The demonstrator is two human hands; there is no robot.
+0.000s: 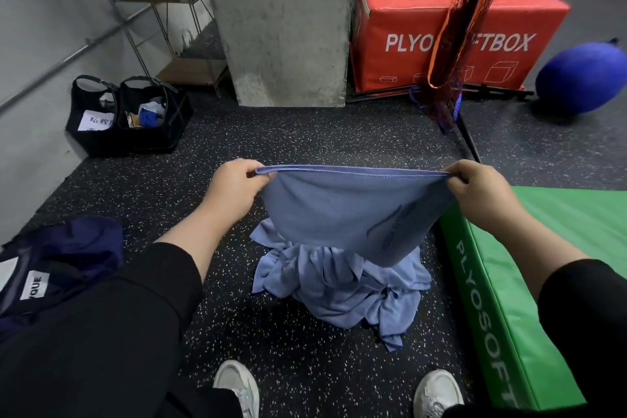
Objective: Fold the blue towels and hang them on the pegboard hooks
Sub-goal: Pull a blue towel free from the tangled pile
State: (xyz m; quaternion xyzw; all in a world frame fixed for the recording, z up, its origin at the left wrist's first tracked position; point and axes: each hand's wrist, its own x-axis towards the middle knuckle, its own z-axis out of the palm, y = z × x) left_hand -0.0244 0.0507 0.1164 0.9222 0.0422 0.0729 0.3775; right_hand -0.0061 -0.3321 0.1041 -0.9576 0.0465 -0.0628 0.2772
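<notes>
Item in hand: one blue towel (342, 214), doubled over, held up above the floor by its top edge. Left hand (234, 187) pinches the left corner, fingers curled over the hem; right hand (481, 192) pinches the right corner the same way.

Items waiting: a crumpled heap of blue towels (339, 285) on the speckled floor (169, 180), directly under the held one, beside the green mat (543, 265).

Pegboard and hooks: not in view.

Progress, as judged: early. One towel partway folded; no finished folded towel visible; the heap untouched; all hanging left to do.
</notes>
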